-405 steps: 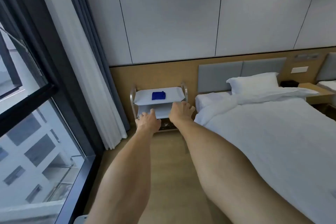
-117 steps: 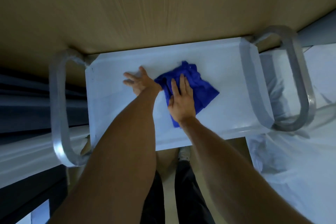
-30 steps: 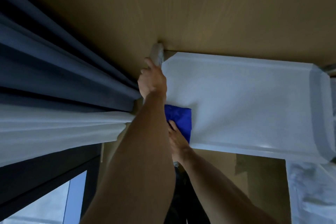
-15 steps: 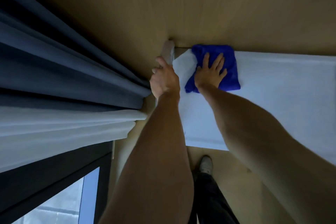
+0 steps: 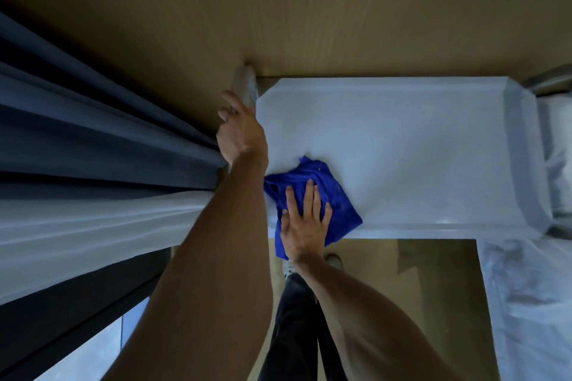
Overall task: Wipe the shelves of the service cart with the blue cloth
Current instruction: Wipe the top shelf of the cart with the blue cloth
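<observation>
The service cart's white top shelf (image 5: 418, 145) lies below me, seen from above. A crumpled blue cloth (image 5: 342, 204) sits at the shelf's near left corner, and its edge hangs over the front rim. My right hand (image 5: 305, 226) presses flat on the cloth with straight fingers. My left hand (image 5: 240, 133) holds the cart's metal left handle (image 5: 246, 82) at the shelf's left end, fingers curled against it. The lower shelves are hidden under the top one.
Dark and white curtains (image 5: 93, 164) hang close against the cart's left side. A wooden wall panel (image 5: 309, 9) stands right behind it. The white bed (image 5: 532, 303) borders the cart on the right. My legs and shoes (image 5: 332, 260) stand on the floor in front.
My right hand has dragged the cloth from the far left corner of the shelf back to the near left corner. My left hand has stayed on the left handle.
</observation>
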Action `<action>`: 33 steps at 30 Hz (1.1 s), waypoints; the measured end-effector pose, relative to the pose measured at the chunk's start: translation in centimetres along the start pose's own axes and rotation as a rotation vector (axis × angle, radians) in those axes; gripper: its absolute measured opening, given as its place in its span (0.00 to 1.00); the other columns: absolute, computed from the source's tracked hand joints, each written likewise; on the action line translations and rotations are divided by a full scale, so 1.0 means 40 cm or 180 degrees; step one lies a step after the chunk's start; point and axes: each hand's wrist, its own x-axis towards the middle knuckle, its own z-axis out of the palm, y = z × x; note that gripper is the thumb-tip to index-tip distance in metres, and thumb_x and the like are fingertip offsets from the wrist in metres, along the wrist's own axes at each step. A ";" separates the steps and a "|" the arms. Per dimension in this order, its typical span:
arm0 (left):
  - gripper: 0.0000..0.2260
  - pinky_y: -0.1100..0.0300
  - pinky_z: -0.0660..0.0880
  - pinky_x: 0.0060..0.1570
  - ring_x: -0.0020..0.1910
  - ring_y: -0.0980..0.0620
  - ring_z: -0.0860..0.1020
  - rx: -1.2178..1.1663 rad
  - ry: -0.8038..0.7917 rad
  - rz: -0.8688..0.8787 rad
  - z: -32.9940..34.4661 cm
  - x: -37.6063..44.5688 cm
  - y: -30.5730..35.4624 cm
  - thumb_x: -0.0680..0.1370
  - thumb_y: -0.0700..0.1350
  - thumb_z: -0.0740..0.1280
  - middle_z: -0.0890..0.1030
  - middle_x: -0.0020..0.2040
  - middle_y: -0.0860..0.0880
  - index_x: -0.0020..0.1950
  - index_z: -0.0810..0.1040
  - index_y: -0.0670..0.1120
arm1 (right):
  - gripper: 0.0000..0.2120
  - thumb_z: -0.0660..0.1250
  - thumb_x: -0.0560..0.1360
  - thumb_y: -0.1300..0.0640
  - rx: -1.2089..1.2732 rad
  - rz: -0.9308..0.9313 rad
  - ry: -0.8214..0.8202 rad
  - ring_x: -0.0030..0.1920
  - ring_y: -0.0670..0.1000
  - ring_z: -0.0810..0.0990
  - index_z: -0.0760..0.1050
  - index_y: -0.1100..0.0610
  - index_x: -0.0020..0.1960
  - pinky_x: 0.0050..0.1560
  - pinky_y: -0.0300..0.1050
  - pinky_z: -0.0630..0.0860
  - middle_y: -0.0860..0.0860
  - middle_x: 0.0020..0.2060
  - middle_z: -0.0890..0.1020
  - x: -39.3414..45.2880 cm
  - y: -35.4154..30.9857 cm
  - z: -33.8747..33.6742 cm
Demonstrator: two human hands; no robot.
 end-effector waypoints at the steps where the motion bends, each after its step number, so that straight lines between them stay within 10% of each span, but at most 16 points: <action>1: 0.27 0.53 0.70 0.38 0.48 0.40 0.81 -0.0005 0.0021 0.0038 0.005 0.000 0.002 0.84 0.48 0.55 0.72 0.65 0.35 0.79 0.49 0.40 | 0.27 0.51 0.81 0.44 -0.0062 -0.0027 -0.0011 0.80 0.58 0.50 0.56 0.46 0.80 0.75 0.63 0.47 0.58 0.80 0.51 0.021 0.004 -0.003; 9: 0.39 0.39 0.61 0.71 0.77 0.32 0.53 0.1229 0.0552 0.1082 0.039 -0.001 0.004 0.78 0.45 0.66 0.50 0.77 0.30 0.81 0.45 0.43 | 0.26 0.55 0.81 0.48 0.0072 0.0273 0.0259 0.79 0.60 0.52 0.58 0.47 0.79 0.73 0.67 0.51 0.60 0.79 0.54 0.330 -0.022 -0.065; 15: 0.39 0.39 0.48 0.74 0.77 0.32 0.45 0.2379 -0.0628 0.1749 0.072 0.004 0.037 0.79 0.54 0.65 0.50 0.78 0.31 0.79 0.51 0.35 | 0.27 0.49 0.83 0.45 -0.0151 -0.0069 -0.0100 0.80 0.59 0.43 0.48 0.45 0.80 0.76 0.65 0.46 0.58 0.80 0.45 0.537 0.003 -0.138; 20: 0.61 0.43 0.53 0.75 0.78 0.34 0.46 0.0577 -0.1979 0.0483 0.161 -0.028 0.032 0.68 0.56 0.79 0.37 0.77 0.33 0.79 0.31 0.45 | 0.28 0.50 0.82 0.45 -0.0218 -0.0049 0.0155 0.79 0.61 0.45 0.51 0.46 0.80 0.74 0.67 0.48 0.60 0.80 0.47 0.616 -0.007 -0.156; 33: 0.65 0.40 0.67 0.68 0.76 0.29 0.50 0.0188 -0.1889 0.0233 0.208 -0.049 0.045 0.64 0.49 0.82 0.35 0.77 0.34 0.78 0.31 0.50 | 0.25 0.60 0.79 0.46 0.0196 0.0727 0.0870 0.76 0.59 0.62 0.67 0.50 0.76 0.74 0.61 0.54 0.58 0.77 0.64 0.256 0.107 -0.056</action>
